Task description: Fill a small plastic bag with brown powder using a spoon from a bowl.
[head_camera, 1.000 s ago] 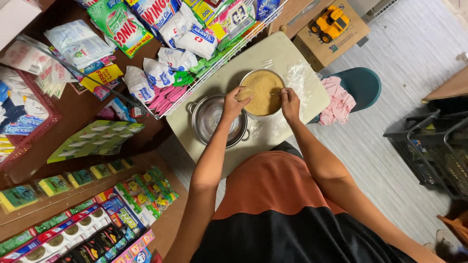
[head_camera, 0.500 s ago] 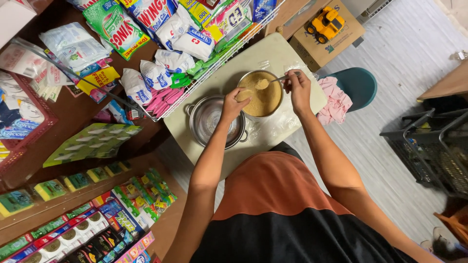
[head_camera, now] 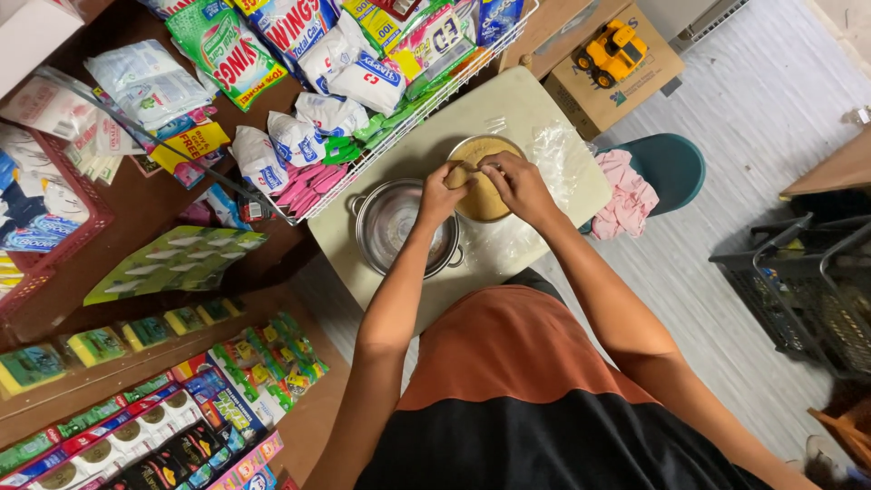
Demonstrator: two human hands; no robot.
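The bowl (head_camera: 485, 181) of tan mix sits near the table's (head_camera: 544, 118) far edge, beside the steel pot (head_camera: 399, 227). Both hands, left (head_camera: 442, 192) and right (head_camera: 513, 181), now meet over it, fingers pinching a dough lump (head_camera: 461, 174); earlier they gripped its rim.

We had only one view, from the camera worn on the head, and it looked almost straight down past our chest and forearms. The small table (head_camera: 535, 109) sat above the middle of the frame, far enough below us that shelves of packets left of the table and bare floor right of the table both showed. Our left hand (head_camera: 442, 192) and right hand (head_camera: 515, 184) met over the table.
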